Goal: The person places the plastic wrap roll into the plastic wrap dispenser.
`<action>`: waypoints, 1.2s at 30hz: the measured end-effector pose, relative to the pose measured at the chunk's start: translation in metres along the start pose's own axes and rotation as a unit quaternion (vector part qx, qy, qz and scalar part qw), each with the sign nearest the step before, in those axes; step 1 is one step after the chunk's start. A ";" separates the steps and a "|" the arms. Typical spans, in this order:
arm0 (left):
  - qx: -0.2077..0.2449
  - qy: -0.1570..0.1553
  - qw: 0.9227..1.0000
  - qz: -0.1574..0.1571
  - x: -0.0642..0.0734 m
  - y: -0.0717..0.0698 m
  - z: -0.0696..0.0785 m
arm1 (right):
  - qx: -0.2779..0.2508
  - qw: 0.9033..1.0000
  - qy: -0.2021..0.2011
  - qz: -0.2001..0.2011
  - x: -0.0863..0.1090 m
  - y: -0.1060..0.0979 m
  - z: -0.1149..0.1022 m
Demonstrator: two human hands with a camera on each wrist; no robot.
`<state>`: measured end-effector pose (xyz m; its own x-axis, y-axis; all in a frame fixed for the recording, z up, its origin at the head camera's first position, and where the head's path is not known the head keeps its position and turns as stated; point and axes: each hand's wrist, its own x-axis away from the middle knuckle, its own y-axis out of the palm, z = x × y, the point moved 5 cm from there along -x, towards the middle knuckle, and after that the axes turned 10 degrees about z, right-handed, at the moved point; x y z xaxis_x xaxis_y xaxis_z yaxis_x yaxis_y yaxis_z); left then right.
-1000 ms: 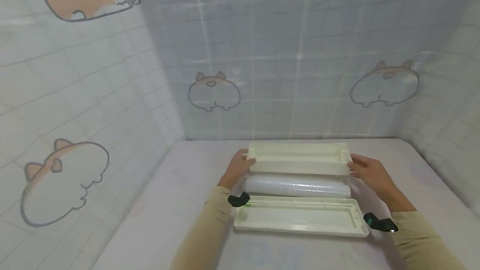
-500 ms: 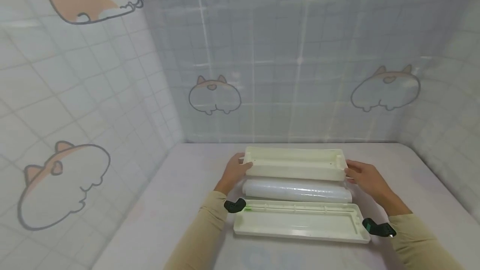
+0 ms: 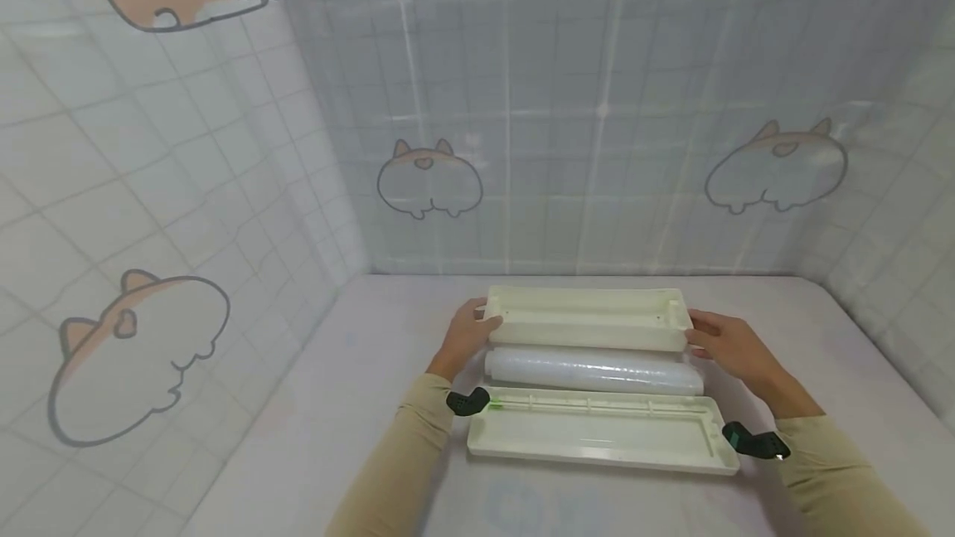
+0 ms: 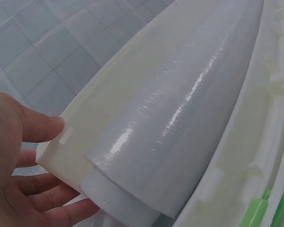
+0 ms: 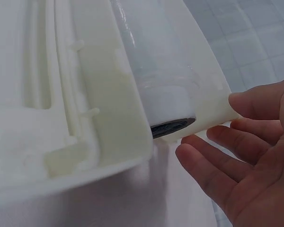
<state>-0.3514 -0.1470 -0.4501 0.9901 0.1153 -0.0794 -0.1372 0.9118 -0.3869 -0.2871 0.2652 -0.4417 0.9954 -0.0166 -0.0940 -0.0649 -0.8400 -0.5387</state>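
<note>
A long cream plastic box (image 3: 585, 336), its hollow side showing, is held by its two ends in the head view. My left hand (image 3: 464, 336) grips the left end, thumb over the near corner and fingers lower at the end. The right hand (image 3: 734, 345) pinches the right end between thumb and fingers. Just in front lies a roll of cling film (image 3: 593, 370), whose dark core opening (image 5: 173, 127) shows in the right wrist view. Nearest me is a shallow cream lid (image 3: 597, 435) with a rail along its far edge and a green slider (image 4: 255, 213) at its left.
A pale table (image 3: 358, 404) bears everything. Tile-patterned sheeting with cartoon dogs encloses the left side, the back (image 3: 559, 205) and the right. Black wrist devices (image 3: 468, 402) sit at both cuffs, close to the lid's ends.
Both hands have shifted the box slightly to the left relative to the roll and the lid, keeping their grip. The roll and lid appear to stay in place.
</note>
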 end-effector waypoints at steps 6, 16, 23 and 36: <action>-0.014 0.003 1.000 -0.002 -0.001 -0.001 0.000 | -0.001 1.000 0.016 -0.001 0.000 0.001 0.001; -0.001 -0.007 1.000 -0.002 -0.003 -0.003 -0.001 | -0.001 0.999 0.025 0.020 -0.004 0.000 0.002; 0.038 -0.018 0.999 -0.014 -0.001 -0.005 -0.009 | 0.001 0.999 0.046 0.022 0.004 -0.004 0.013; 0.020 -0.006 1.000 0.004 0.012 -0.015 -0.014 | 0.015 0.997 0.080 0.003 0.028 -0.013 0.024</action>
<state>-0.3379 -0.1644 -0.4580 0.9893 0.1276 -0.0714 -0.1446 0.9256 -0.3499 -0.2597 0.2887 -0.4580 0.9933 -0.1096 0.0363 -0.0702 -0.8228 -0.5640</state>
